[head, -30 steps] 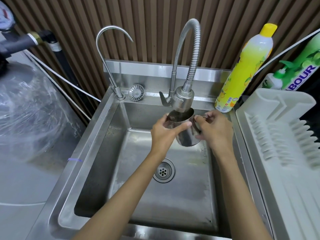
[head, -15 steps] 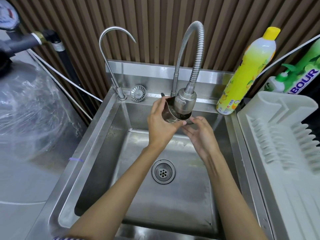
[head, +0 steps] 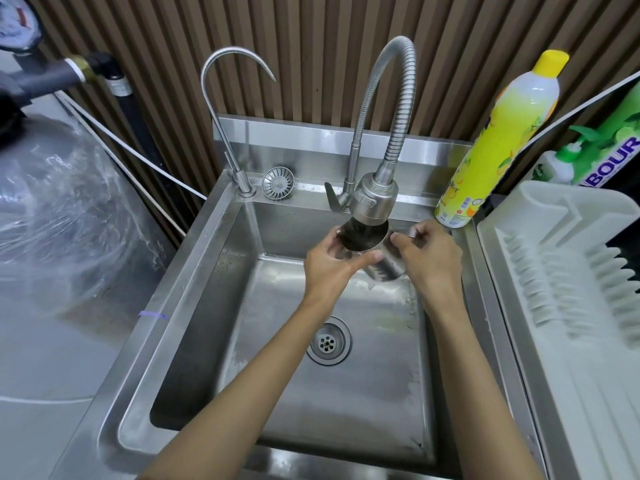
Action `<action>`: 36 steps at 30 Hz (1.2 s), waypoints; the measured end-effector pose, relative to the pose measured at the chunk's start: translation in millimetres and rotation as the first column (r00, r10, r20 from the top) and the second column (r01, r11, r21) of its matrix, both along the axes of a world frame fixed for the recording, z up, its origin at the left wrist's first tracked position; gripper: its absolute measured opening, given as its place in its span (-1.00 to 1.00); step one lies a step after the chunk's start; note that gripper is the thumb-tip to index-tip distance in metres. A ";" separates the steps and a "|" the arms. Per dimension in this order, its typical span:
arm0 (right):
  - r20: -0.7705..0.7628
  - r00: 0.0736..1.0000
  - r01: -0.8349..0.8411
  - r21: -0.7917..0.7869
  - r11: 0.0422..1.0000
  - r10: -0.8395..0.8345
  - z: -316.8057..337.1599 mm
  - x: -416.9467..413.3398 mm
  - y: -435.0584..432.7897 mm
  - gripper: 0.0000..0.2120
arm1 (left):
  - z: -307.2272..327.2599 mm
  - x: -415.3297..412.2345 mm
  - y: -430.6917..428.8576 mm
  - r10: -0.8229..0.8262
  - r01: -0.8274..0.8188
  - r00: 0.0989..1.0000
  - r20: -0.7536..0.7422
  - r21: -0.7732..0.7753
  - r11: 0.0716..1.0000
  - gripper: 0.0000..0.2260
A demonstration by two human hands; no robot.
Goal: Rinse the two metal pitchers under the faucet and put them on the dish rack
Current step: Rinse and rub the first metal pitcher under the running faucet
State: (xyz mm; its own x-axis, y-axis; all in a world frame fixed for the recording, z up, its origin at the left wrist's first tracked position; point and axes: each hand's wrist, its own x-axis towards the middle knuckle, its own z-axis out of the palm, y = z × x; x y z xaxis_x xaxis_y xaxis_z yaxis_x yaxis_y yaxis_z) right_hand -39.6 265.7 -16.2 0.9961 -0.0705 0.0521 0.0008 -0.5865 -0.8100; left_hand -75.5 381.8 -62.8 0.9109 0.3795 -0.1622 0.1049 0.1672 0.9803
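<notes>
Gripping metal pitcher (head: 385, 266): left hand (head: 329, 270) round its body, right hand (head: 431, 261) pinching handle side (handle mostly hidden), directly under faucet spray head (head: 375, 199).

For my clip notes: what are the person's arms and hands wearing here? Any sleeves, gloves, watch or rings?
Nothing worn shows. The left hand and right hand are bare, with no gloves and no rings visible from this side. The left forearm and right forearm are bare down to the frame's lower edge: no sleeve, watch or bracelet in view.
</notes>
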 end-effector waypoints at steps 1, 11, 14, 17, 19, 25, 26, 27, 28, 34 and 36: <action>0.019 1.000 0.000 0.042 0.999 -0.001 0.2 -0.2 -0.6 -0.88 | -0.8 2.8 -1.4 -0.008 0.008 1.000 0.023 -0.032 0.999 -0.54; -0.314 0.936 0.061 0.589 0.805 0.158 -20.8 14.3 6.2 -0.73 | 14.4 22.0 12.8 0.131 -0.146 0.989 0.073 0.280 0.949 -0.34; -0.348 0.918 0.087 0.643 0.761 0.189 -23.5 5.5 8.5 -0.75 | 15.5 18.4 17.5 0.109 -0.117 0.993 0.043 0.369 0.922 -0.29; -0.323 0.941 0.119 0.598 0.793 0.102 -28.2 2.4 11.8 -0.73 | 7.7 18.3 22.6 0.054 -0.051 0.999 -0.002 0.296 0.954 -0.27; -0.217 0.976 0.092 0.449 0.889 0.008 -27.7 3.4 15.0 -0.77 | 1.5 17.6 22.4 0.038 -0.028 0.998 -0.047 0.197 0.980 -0.38; 0.058 0.994 -0.087 -0.060 0.994 0.090 -21.2 4.8 26.5 -0.87 | -15.9 21.1 19.1 -0.059 0.073 0.957 -0.283 0.042 0.996 -0.48; 0.088 0.988 -0.115 -0.129 0.985 0.127 -21.4 4.2 28.7 -0.85 | -17.0 22.7 18.5 -0.078 0.095 0.945 -0.318 0.036 0.995 -0.55; 0.112 0.979 -0.146 -0.200 0.969 0.171 -22.5 3.8 31.3 -0.84 | -17.7 23.7 17.0 -0.106 0.121 0.932 -0.347 0.022 0.992 -0.65; 0.127 0.967 -0.178 -0.278 0.944 0.220 -23.6 3.1 34.4 -0.81 | -17.2 24.2 14.6 -0.130 0.142 0.918 -0.374 0.004 0.990 -0.73; 0.135 0.935 -0.254 -0.392 0.884 0.328 -37.4 0.4 46.6 -0.70 | -36.8 32.5 15.1 -0.130 0.115 0.910 -0.395 -0.061 0.992 -0.87; 0.155 0.930 -0.250 -0.400 0.882 0.334 -42.9 1.6 45.9 -0.72 | -35.8 32.4 17.7 -0.126 0.116 0.905 -0.407 -0.050 0.992 -0.90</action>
State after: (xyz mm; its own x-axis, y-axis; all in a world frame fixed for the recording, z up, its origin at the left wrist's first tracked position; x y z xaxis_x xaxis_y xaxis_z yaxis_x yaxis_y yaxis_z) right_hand -38.1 311.7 -59.1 0.9297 0.2879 0.2298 0.3664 -0.7868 -0.4967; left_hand -43.1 399.5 -98.7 0.8019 0.2617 -0.5371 0.5159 0.1503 0.8434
